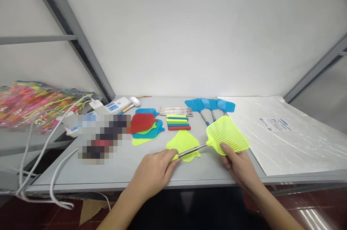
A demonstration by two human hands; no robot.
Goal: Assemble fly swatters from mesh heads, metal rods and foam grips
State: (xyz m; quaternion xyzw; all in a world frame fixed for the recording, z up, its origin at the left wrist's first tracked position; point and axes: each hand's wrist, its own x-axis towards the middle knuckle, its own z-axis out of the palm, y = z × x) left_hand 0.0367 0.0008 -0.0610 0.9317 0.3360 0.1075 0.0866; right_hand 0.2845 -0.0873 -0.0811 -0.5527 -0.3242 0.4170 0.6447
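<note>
A yellow-green fly swatter (227, 134) with a metal rod is held between my two hands above the front of the table. My left hand (158, 168) is closed around its yellow grip at the rod's lower end. The fingers of my right hand (240, 163) pinch the lower edge of the mesh head, thumb on top. Beneath the rod lies a loose yellow-green swatter head (181, 141). Farther back are a row of coloured grips (179, 123), a row of metal rods (175, 110), and a stack of swatter heads with a red one (142, 123) on top.
Three blue fly swatters (213, 104) lie at the back. On the right is a white plastic package (298, 150) with a label. A power strip (118, 105) with white cables stands at the left, near bagged colourful items (40, 107). Part of the left table is pixelated.
</note>
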